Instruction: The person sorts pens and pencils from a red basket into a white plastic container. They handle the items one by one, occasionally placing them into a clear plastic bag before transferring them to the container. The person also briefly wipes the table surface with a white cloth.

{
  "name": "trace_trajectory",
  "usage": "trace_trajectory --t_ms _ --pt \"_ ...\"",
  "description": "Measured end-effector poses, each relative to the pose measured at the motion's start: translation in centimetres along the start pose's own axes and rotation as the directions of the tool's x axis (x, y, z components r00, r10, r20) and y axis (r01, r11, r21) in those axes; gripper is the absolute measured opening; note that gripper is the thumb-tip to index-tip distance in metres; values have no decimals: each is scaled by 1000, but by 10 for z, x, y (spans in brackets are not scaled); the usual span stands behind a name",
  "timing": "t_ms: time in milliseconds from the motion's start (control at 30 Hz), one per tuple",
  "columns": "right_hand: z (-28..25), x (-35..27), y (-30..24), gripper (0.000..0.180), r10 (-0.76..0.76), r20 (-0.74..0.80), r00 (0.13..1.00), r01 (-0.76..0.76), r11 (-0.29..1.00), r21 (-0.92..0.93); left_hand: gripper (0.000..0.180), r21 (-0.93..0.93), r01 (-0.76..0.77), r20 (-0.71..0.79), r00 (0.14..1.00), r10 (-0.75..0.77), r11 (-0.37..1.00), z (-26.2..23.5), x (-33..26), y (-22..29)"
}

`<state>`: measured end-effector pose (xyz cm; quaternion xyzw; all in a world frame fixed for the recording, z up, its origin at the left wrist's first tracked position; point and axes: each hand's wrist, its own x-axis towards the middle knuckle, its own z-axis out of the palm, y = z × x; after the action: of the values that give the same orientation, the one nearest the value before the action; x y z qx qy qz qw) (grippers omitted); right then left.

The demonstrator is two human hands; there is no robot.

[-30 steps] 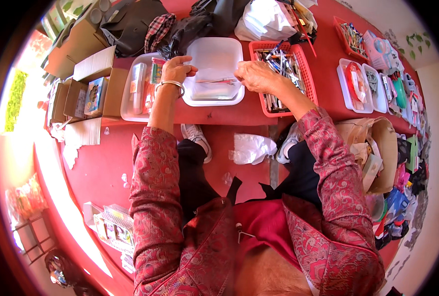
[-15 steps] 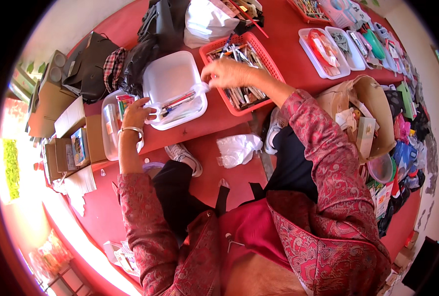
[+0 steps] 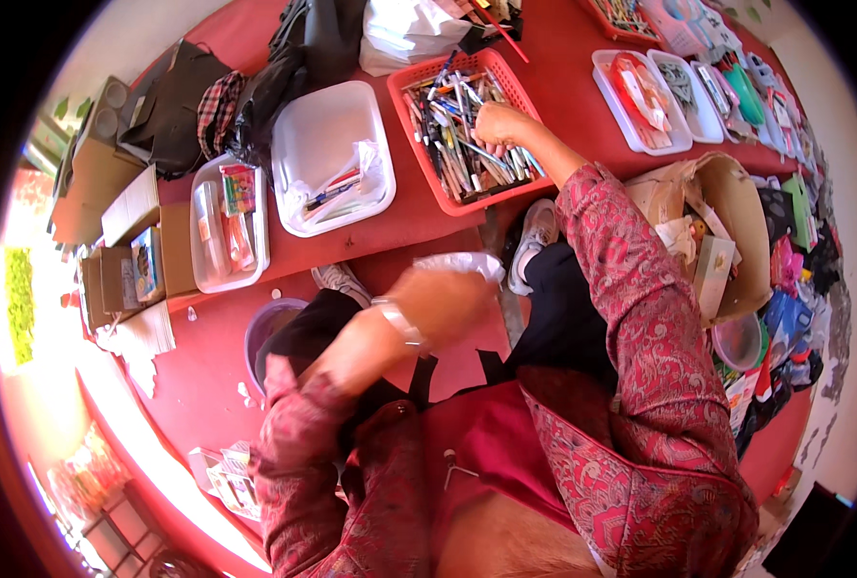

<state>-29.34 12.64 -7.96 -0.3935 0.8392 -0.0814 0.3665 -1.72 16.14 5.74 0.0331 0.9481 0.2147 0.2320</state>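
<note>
Head view: right hand curled among pens in red basket at one o'clock, grip unclear; left hand, blurred at centre, state untellable; few pens in white tray, most unsorted.

A red table is seen, on which a red slotted basket is filled with pens of mixed colours, beside a white tray and a clear tub with red and green packets. The sleeves are patterned in a pink and grey paisley, and a silver bracelet is worn on the left hand; the right hand is seen over the pens. Black trousers, pale grey shoes and a red floor are seen below
</note>
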Motion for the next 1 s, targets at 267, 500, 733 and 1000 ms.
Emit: trace_trajectory --t_ms 267,500,733,1000 --pt "8 63 -33 42 -38 -406 913 -22 989 -143 17 186 138 185 967 -173 973 63 47 -16" --pt "44 71 -73 55 9 -397 918 -149 935 -322 38 247 123 182 968 -171 961 104 52 -6" --pt "48 59 -76 45 -158 -246 956 11 861 -509 38 139 -36 394 919 -21 990 116 40 11" --pt "58 43 -50 23 -387 -261 884 136 749 -649 30 218 35 279 955 -96 975 119 43 2"
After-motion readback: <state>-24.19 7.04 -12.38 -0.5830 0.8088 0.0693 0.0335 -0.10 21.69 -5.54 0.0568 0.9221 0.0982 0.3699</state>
